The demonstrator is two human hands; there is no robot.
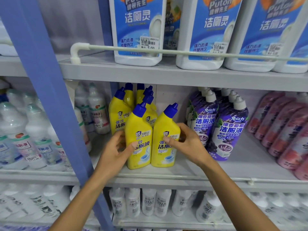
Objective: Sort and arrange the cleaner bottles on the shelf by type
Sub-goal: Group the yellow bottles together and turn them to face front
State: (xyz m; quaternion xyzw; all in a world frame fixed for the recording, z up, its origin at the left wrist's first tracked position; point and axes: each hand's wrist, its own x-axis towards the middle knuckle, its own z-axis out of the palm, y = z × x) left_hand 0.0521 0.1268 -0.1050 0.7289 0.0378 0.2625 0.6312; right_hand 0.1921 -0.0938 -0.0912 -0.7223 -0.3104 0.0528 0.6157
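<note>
Two yellow cleaner bottles with blue caps stand upright side by side at the front of the middle shelf (183,174). My left hand (116,150) grips the left yellow bottle (139,129) round its left side, thumb on the label. My right hand (186,144) grips the right yellow bottle (166,129) from its right side, thumb on its front. Several more yellow bottles (120,112) stand behind them. Purple cleaner bottles (230,129) with white caps stand just right of my right hand.
Pink bottles (283,130) fill the shelf's right end. White bottles (96,110) stand left of the yellow group, beyond them a blue upright post (55,114). Large blue-labelled white bottles (138,30) sit on the upper shelf behind a rail. Small white bottles (150,202) line the lower shelf.
</note>
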